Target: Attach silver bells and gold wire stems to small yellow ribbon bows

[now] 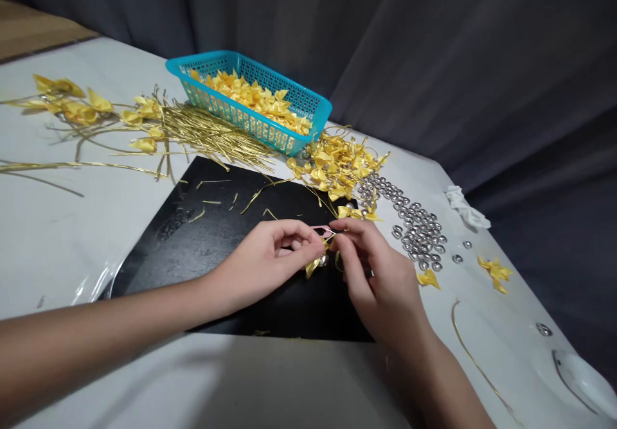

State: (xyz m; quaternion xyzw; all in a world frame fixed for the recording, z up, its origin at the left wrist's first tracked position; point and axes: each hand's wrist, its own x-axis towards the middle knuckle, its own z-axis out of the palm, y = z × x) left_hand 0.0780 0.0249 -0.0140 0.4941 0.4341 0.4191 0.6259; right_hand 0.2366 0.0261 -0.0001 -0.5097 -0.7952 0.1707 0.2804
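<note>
Over a black mat [193, 255], my two hands are close together. My left hand [274, 255] pinches a small yellow ribbon bow [313, 267] between thumb and forefinger, with a silvery bead [323, 260] beside it. My right hand [376, 265] has its thumb and fingers closed on a thin gold wire [332, 236] that runs from the bow. A small pink item [322, 230] shows just behind the fingertips. Fingers partly hide the bow and wire.
A blue basket [321, 111] of yellow bows stands at the back, beside a bundle of gold wires [216, 135]. Wired bows [337, 162] and silvery beads [421, 233] lie at right, with a crumpled white piece [467, 209] beyond. More wired bows [80, 111] lie at left.
</note>
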